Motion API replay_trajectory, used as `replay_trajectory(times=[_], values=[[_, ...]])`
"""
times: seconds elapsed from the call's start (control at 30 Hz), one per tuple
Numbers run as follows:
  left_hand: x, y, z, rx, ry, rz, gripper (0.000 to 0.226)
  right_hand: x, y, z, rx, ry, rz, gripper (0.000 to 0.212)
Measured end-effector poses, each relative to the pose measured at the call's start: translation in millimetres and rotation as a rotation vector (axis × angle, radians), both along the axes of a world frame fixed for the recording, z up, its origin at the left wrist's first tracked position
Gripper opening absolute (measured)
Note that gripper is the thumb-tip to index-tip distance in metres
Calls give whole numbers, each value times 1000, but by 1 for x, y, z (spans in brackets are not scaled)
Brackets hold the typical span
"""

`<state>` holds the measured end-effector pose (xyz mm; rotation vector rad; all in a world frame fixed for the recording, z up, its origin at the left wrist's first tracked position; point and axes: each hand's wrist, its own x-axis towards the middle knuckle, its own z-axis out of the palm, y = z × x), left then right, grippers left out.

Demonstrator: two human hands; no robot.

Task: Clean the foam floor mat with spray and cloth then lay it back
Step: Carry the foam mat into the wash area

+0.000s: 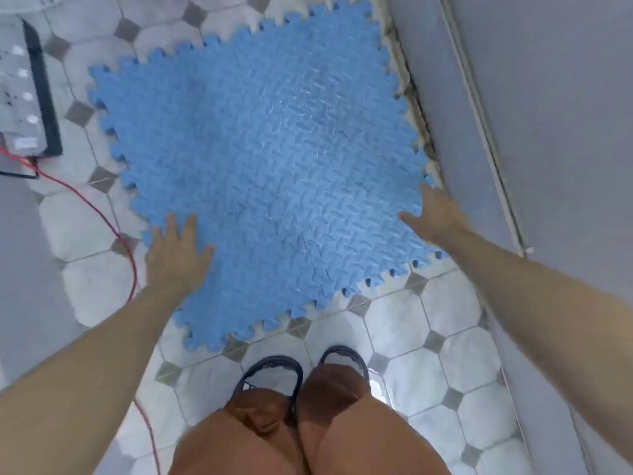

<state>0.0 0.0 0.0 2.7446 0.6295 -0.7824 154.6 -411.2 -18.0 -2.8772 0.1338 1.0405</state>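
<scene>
A blue foam floor mat (267, 159) with jigsaw edges lies flat on the tiled floor, turned at an angle, its right side against the wall base. My left hand (178, 252) rests flat on the mat's near left edge with straight fingers. My right hand (435, 214) lies with straight fingers on the mat's near right edge. Neither hand holds anything. No spray bottle or cloth is in view.
The floor has white octagonal tiles (411, 371) with small grey squares. A grey wall (548, 132) with a thin white conduit runs along the right. At the left lies a flat device (27, 97) and a red cable (113, 228) crosses the tiles. My shoes (301, 368) stand just short of the mat.
</scene>
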Motion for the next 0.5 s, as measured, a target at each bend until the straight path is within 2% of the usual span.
replay_trajectory(times=[0.1, 0.2, 0.37, 0.5], values=[[-3, -2, -39, 93, 13, 324, 86, 17, -5, -37, 2, -55, -55, 91], [-14, -7, -66, 28, -13, 657, 105, 21, -13, -62, 55, -64, -154, 97], [-24, -8, -80, 76, -125, 799, 115, 11, -9, -75, 110, -145, -248, 98], [-16, 2, -66, 35, -161, 910, 118, 16, -4, -53, 211, -162, -374, 96]])
